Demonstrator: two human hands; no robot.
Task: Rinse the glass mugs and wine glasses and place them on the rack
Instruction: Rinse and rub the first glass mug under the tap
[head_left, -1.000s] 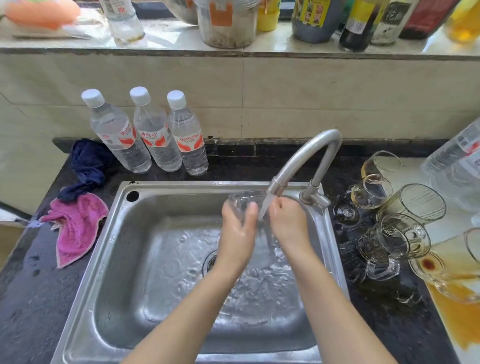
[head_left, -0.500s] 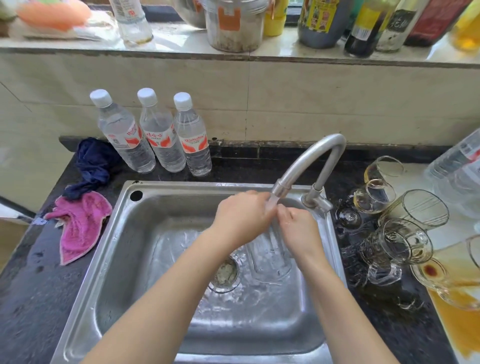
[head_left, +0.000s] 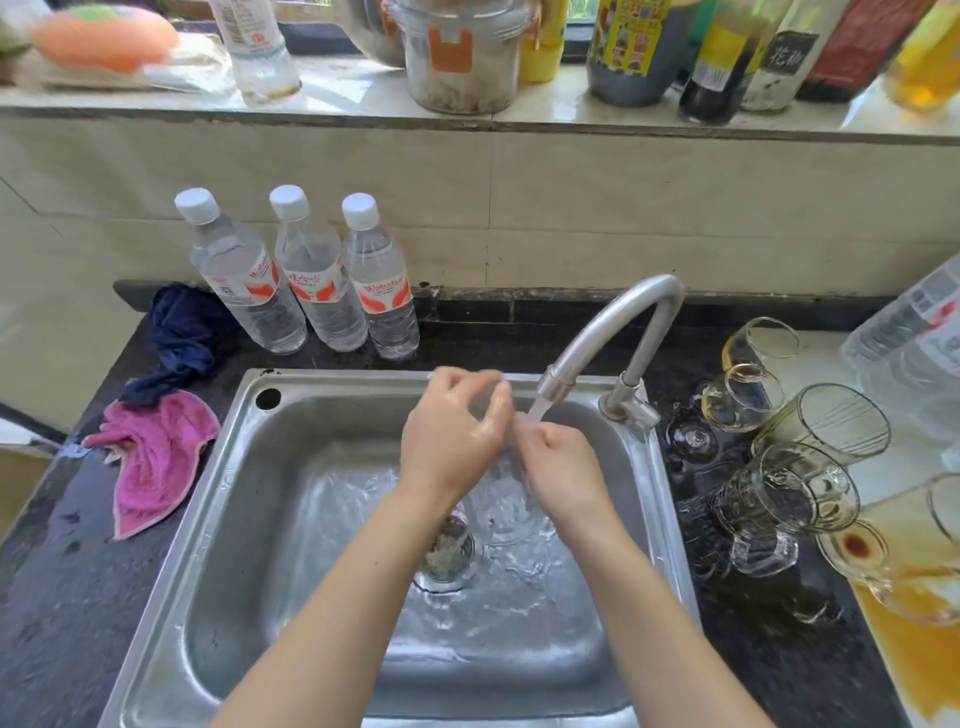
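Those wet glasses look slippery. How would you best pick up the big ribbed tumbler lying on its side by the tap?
Take the tumbler around its ribbed wall from above. It lies tilted with its mouth facing right, and glasses crowd its left and front, so the top looks freest.

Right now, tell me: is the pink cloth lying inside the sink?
No. The pink cloth lies on the dark counter left of the sink, outside its rim.

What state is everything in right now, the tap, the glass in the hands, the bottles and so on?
Tap: running.
Glass: upright under the stream, held by both hands.
Left hand: gripping the glass.
Right hand: gripping the glass.
Sink: wet, water draining.
Three water bottles: upright, capped.
Glasses on the counter: on their sides, some stained.
Pink cloth: crumpled.
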